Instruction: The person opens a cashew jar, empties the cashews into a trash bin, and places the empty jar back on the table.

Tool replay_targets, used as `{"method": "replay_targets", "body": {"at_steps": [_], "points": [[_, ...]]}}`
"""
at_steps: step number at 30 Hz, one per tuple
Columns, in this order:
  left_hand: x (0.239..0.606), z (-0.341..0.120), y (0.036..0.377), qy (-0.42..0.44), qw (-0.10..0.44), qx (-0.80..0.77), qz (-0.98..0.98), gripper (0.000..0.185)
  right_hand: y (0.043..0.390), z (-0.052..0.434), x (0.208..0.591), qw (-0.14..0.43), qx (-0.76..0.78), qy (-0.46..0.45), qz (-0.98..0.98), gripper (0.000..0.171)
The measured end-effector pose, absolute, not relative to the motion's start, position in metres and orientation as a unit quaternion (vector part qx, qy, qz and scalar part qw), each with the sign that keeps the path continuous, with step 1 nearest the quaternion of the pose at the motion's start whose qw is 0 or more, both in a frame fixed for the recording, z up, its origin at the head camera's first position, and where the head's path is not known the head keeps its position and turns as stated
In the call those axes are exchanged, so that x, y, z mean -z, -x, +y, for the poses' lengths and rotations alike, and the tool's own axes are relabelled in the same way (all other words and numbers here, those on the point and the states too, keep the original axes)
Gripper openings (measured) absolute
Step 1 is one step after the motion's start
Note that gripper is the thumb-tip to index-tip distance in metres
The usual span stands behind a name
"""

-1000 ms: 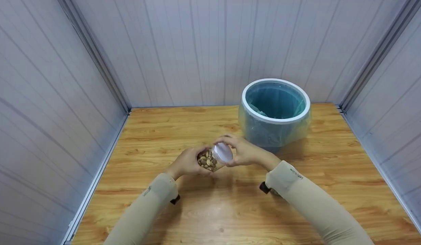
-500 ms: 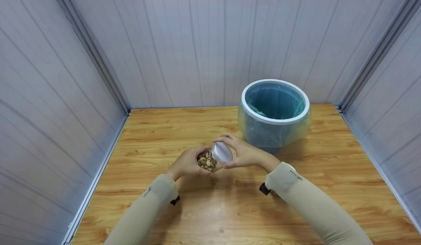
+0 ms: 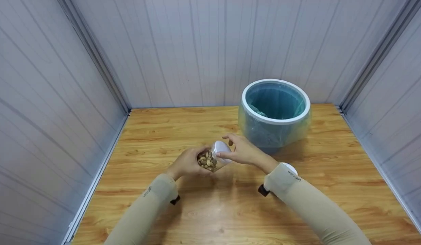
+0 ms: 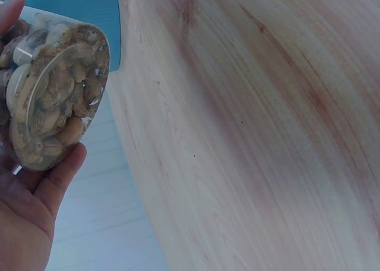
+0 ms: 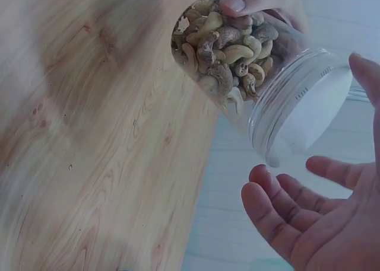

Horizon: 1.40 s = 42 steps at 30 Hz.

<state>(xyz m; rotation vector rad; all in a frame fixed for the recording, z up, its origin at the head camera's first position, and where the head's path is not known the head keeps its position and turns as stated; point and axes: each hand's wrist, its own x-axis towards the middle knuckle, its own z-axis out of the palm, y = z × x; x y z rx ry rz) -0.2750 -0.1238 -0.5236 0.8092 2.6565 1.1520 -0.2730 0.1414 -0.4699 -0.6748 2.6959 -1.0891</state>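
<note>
Lid removal is not complete: the white screw lid (image 3: 222, 148) sits on the clear plastic jar of cashews (image 3: 208, 159), held tilted above the wooden bench's middle. The left hand (image 3: 187, 162) grasps the jar body. The right hand (image 3: 243, 151) is released, fingers (image 5: 279, 207) spread beside the lid. The lined blue bin (image 3: 274, 114) stands near the bench's far right corner.

We see bare table (image 3: 197, 211) left and front of our hands; the bin (image 3: 275, 114) stands just behind them, and walls (image 3: 44, 102) close three sides.
</note>
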Motion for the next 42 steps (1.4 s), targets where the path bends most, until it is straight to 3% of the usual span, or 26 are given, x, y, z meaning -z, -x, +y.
{"method": "replay_targets", "body": {"at_steps": [13,28,42], "points": [[0.522,-0.124,0.275,-0.272,0.07,-0.389,0.877,0.089,0.272,0.136,0.472,0.096,0.39,0.205,0.893,0.06],[0.524,-0.124,0.276,-0.276,0.075,-0.381,0.879,0.094,0.274,0.146,0.467,0.131,0.381,0.28,0.871,0.078],[0.524,-0.125,0.276,-0.273,0.08,-0.384,0.878,0.098,0.274,0.145,0.469,0.096,0.364,0.348,0.859,0.081]]}}
